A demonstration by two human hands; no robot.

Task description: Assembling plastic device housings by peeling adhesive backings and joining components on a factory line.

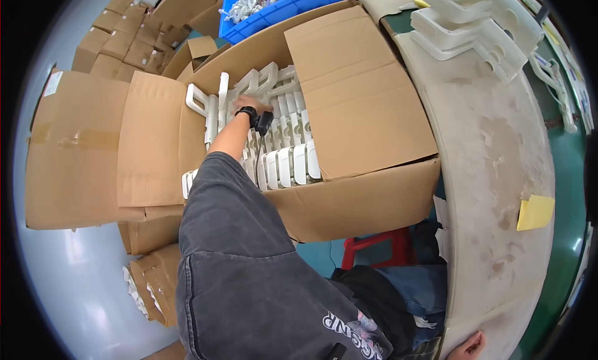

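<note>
Warehouse floor, open cardboard box (349, 198): my left hand (251, 103) reaches among white plastic parts (283, 142), grip hidden; right hand (467, 346) rests on table edge (492, 173), fingers unclear.

The pale floor (68, 279) carries the big open carton (349, 204) of white parts, a flattened carton (75, 148) beside it and small boxes (124, 33) farther off, while the worn bench (492, 167) holds stacked white mouldings (473, 23) and a yellow note (534, 212).
</note>
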